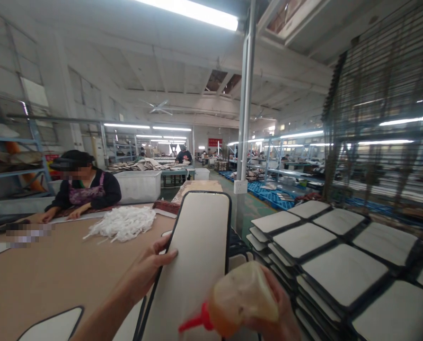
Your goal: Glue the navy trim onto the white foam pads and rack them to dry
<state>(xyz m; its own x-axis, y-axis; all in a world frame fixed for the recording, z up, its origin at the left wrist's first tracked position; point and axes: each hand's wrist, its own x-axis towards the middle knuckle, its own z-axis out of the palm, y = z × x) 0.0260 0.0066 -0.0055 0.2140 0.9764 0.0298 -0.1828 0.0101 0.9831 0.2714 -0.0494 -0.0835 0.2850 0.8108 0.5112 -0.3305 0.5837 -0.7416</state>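
A long cream panel with rounded corners and a dark edge [197, 237] is tilted up in front of me. My left hand [158, 260] grips its left edge, thumb on the face and fingers behind. Wrapped around a translucent squeeze bottle [245, 296] is my right hand [280, 303], at the panel's lower right. Amber liquid shows inside the bottle, and its red nozzle [197, 319] points left and slightly down over the panel's lower part. Whether the tip touches the surface I cannot tell.
Stacks of dark-edged cream panels [342, 270] stand at right. On the brown table [91, 279] lie a heap of white strips [124, 222] and another panel [55, 327]. A co-worker [87, 187] sits across at left. Beyond are a white bin [138, 185] and a metal post [245, 104].
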